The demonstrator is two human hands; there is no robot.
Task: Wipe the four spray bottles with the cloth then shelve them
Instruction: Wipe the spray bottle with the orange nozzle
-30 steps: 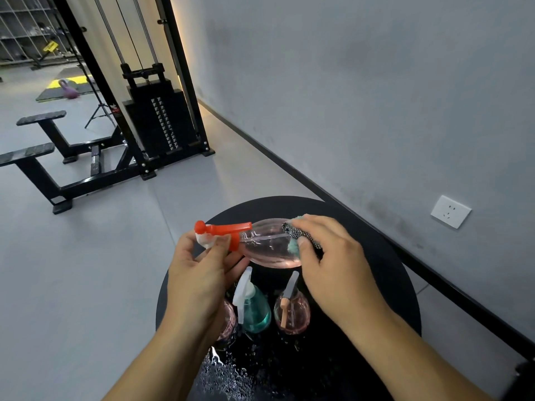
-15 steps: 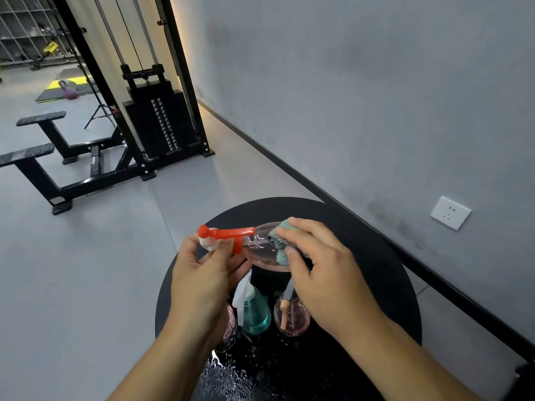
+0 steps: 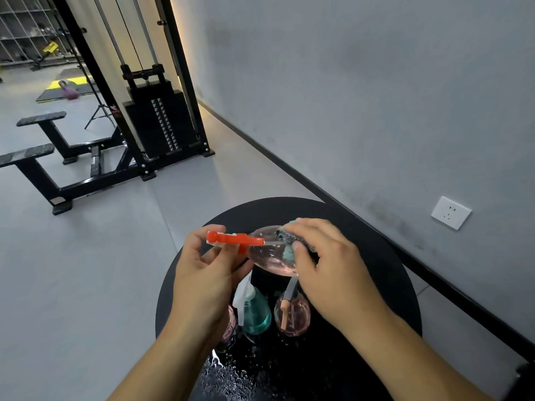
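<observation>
Head view, as I read it from my station. My left hand [image 3: 202, 273] grips the red-topped spray bottle [image 3: 269, 253] at its neck, fingers curled under the red trigger head, and holds it lying sideways above the round black bench [image 3: 376, 270], nozzle pointing left. My right hand [image 3: 327, 264] pinches the cloth [image 3: 289, 241], a teal and dark patterned wad, against the far end of the bottle's clear pinkish body; the fingers cover most of the cloth and the bottle's base. Three further bottles stand upright on the bench beneath the hands: a teal bottle [image 3: 256, 314] with a white trigger in the middle, a pink bottle [image 3: 292, 314] just to its right, and a third bottle [image 3: 230, 325] to its left, largely hidden behind my left wrist, so I cannot tell its head. Water droplets [image 3: 228, 374] lie on the near bench surface. Around: a grey wall with a white socket [image 3: 450, 212] at right, a black cable weight machine [image 3: 153, 111] beyond the bench, black padded gym benches [image 3: 34, 151] at left, a purple kettlebell [image 3: 69, 92] on a far mat, and wire shelving [image 3: 26, 27] in the far corner
</observation>
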